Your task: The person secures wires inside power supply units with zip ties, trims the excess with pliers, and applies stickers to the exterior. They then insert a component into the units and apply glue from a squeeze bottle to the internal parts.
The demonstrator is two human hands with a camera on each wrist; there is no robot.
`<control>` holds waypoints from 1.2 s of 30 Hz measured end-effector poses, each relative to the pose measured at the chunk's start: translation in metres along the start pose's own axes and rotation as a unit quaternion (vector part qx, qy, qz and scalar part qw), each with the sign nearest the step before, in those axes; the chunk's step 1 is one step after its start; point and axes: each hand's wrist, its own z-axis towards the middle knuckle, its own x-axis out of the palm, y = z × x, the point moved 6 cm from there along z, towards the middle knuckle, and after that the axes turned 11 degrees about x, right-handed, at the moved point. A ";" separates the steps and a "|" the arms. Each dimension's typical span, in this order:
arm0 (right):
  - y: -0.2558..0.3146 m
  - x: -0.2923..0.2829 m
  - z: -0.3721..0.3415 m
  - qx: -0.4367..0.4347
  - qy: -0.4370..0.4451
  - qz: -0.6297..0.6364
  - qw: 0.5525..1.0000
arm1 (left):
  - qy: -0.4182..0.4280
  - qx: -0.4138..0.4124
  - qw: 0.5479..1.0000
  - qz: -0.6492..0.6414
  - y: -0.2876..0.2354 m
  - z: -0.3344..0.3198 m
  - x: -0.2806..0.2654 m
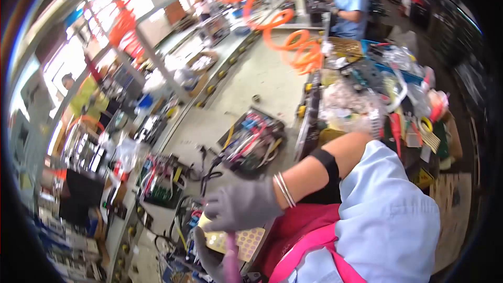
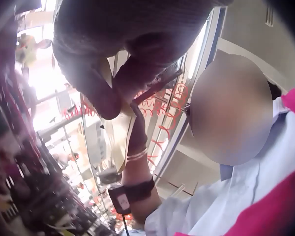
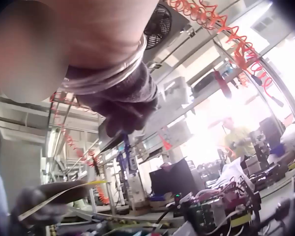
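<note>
My gloved left hand (image 1: 208, 259) pinches a pale yellow sheet of round stickers (image 1: 251, 242) between thumb and fingers. In the left wrist view the same hand (image 2: 123, 54) grips the edge of the sheet (image 2: 119, 140), which hangs bent. My right hand (image 1: 243, 205), in a grey glove, overlaps the sheet's far edge in the head view. Seen from the right wrist, that hand (image 3: 123, 108) is above the sheet (image 3: 64, 196), fingers bent downward and close together. I cannot tell whether its fingertips hold a sticker. A blurred purple strip (image 1: 230, 259) crosses in front of the sheet.
Wired electronic assemblies (image 1: 254, 139) sit on the bench beyond my hands, another (image 1: 160, 181) to the left. Black cables (image 1: 209, 165) lie between them. Bags and parts (image 1: 356, 99) crowd the right side. Orange coiled hoses (image 1: 293, 47) hang overhead. A person in blue (image 1: 348, 5) works farther back.
</note>
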 end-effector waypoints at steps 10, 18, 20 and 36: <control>-0.009 -0.024 -0.172 0.135 0.048 -0.061 0.988 | 0.180 -0.197 0.909 -0.321 0.054 -0.005 0.149; -0.084 -0.111 -0.297 0.408 -0.229 -0.066 0.881 | 0.224 -0.266 0.899 -0.268 0.084 -0.027 0.144; -0.092 -0.084 -0.330 0.475 -0.171 -0.050 0.862 | 0.212 -0.282 0.901 -0.251 0.099 -0.036 0.134; -0.189 0.046 -0.445 0.713 0.146 0.072 0.682 | 0.159 -0.292 0.924 -0.191 0.117 -0.058 0.111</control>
